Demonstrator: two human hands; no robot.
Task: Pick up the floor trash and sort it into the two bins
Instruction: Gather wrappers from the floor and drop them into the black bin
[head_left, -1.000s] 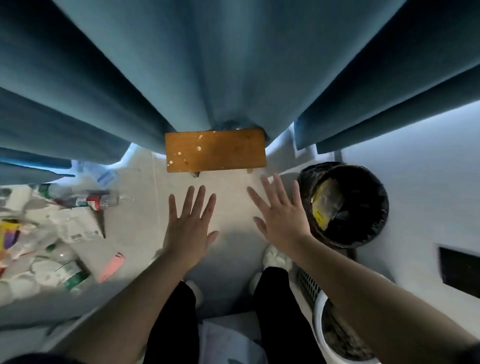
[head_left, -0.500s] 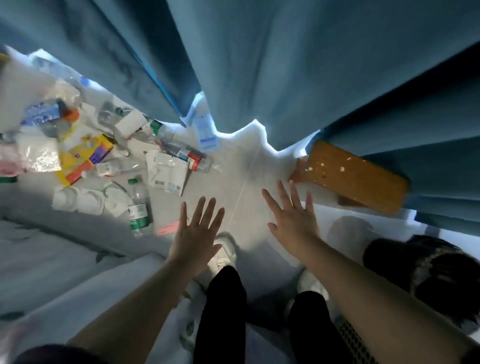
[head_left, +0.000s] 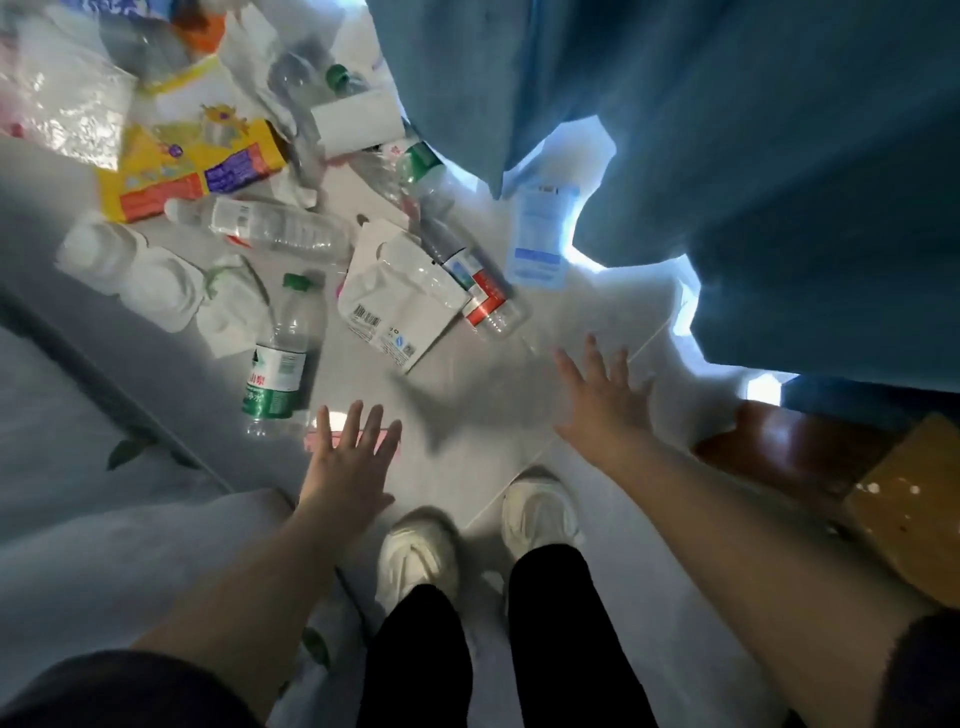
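The floor trash lies in a loose heap, with a white blister card at its near edge. Just left of the card, a green-labelled bottle lies on its side. A red-labelled bottle touches the card's right edge. Beyond the card to the left lie a clear bottle and a yellow carton, and right of the card is a blue-and-white packet.

The left hand hovers nearer than the card, beside the green-labelled bottle's base, with its fingers spread wide and holding nothing. The right hand, slightly blurred, hovers near and to the right of the card, also spread wide and holding nothing.

2 white shoes stand nearer than the card. A blue curtain hangs beyond it on the right, and a wooden board sits far right.
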